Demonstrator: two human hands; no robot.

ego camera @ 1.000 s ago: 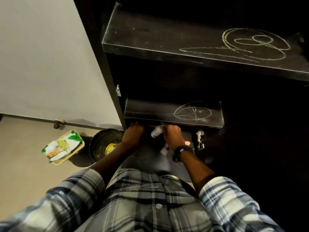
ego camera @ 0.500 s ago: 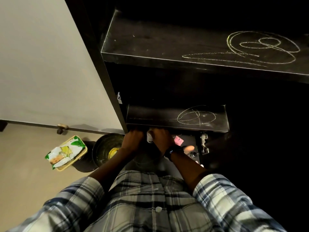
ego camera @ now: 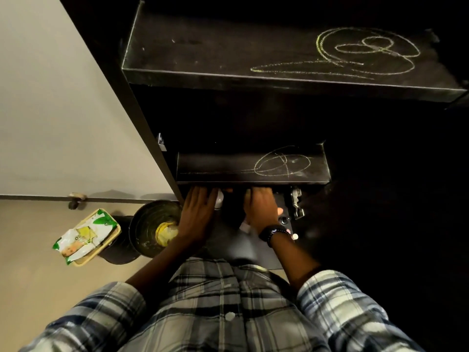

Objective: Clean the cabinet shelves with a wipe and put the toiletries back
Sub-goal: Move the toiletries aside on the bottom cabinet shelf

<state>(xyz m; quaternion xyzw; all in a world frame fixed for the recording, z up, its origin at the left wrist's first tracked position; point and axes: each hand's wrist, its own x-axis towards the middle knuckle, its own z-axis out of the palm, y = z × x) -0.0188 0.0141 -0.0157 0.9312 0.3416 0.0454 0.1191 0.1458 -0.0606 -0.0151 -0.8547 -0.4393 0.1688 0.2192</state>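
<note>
Two dark shelves fill the upper right of a downward view into a black cabinet. Its tall side panel runs diagonally from 12 o'clock toward the centre, with a pale wall to its left. The upper shelf is the widest, its front edge stretching from centre to 3 o'clock, with yellow chalk loops near its right end. Below it a gap of black, open space leads to the lower shelf, narrower, bearing a fainter chalk scribble.

A person in a plaid shirt leans in from 6 o'clock. Both hands reach just under the lower shelf's front edge. The left hand lies fingers spread, touching a small white object at its fingertips; whether it grips this, I cannot tell. The right hand, wearing a dark wristband, is curled with fingers hidden beneath the shelf, so its grip cannot be judged. Small toiletries sit blurred beside that wrist, near a metal hinge.

On the beige floor at 9 o'clock, a round dark bin sits against the cabinet's corner, and a green-and-white wipe packet rests on a tray just left of it.
</note>
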